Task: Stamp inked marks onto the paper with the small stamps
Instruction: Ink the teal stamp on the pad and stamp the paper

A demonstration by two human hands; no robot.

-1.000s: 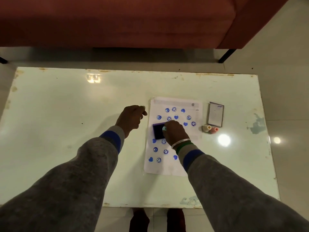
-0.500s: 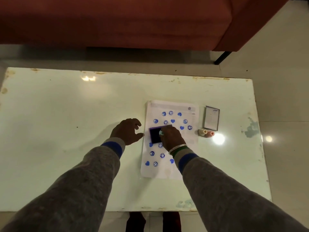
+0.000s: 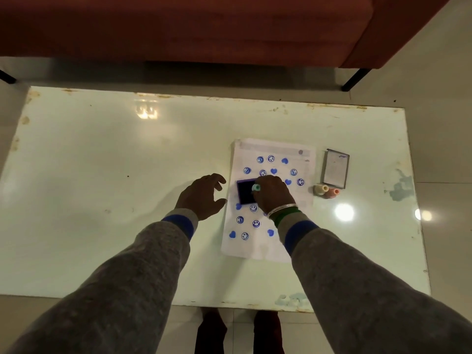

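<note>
A white paper (image 3: 301,200) lies on the table, covered with several blue smiley and heart marks. On its left part sits a dark purple ink pad (image 3: 244,192). My right hand (image 3: 273,194) is closed around a small teal stamp (image 3: 255,187), whose end rests on the pad's right side. My left hand (image 3: 203,196) hovers just left of the paper's edge, fingers spread and curled, holding nothing. Two more small stamps, a cream one (image 3: 320,189) and an orange one (image 3: 332,192), lie right of the paper.
The pad's lid (image 3: 335,171) lies open side up beyond the two spare stamps. The pale glossy table (image 3: 102,175) has worn edges and bright light reflections. A red sofa (image 3: 178,26) stands behind it. My feet show below the near edge.
My left hand came down from near the paper's top-left corner to beside the ink pad and opened its fingers. My right hand stayed on the pad with the stamp.
</note>
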